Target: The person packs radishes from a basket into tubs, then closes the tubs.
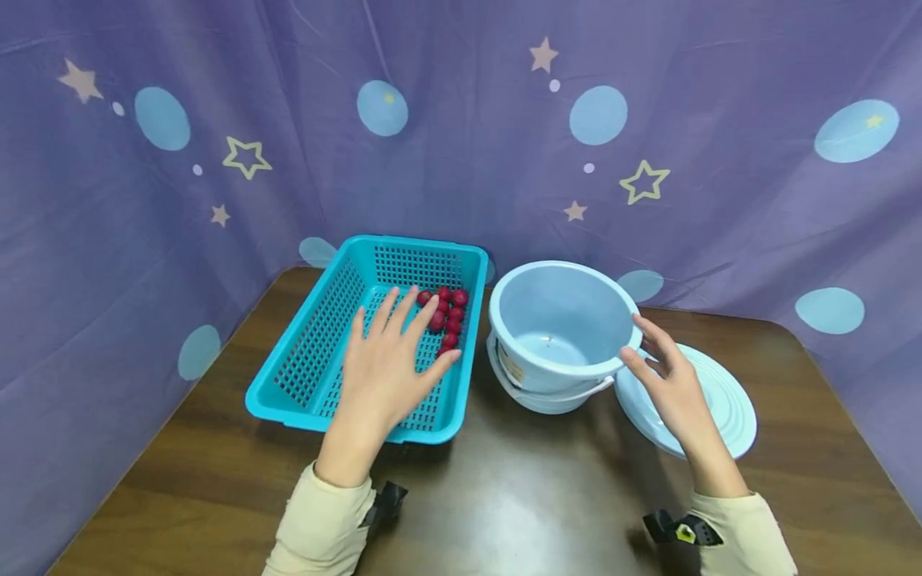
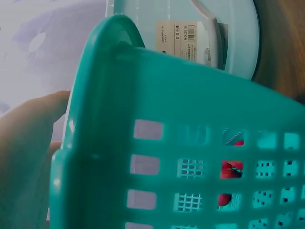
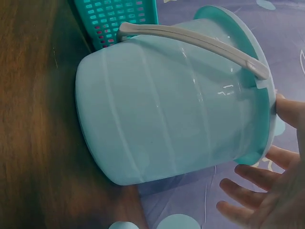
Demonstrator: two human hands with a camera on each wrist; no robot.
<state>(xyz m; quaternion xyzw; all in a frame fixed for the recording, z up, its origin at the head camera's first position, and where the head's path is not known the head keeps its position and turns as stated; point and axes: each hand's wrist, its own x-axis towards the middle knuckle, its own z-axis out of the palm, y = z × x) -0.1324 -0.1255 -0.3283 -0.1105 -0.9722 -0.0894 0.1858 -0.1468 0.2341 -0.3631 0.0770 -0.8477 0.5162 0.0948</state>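
Observation:
A turquoise perforated basket stands on the table at left, with several dark red round fruits along its right side. Over the basket the left hand is held with fingers spread, holding nothing; the left wrist view has it beside the basket wall. A light blue bucket stands right of the basket, its handle hanging down. At the bucket's right rim is the right hand, thumb and fingertips near or on the rim, fingers loosely extended; it does not grip the bucket.
A light blue round lid lies on the wooden table right of the bucket, partly behind the right hand. A purple curtain with stars and ovals hangs behind the table. The basket and bucket stand close together.

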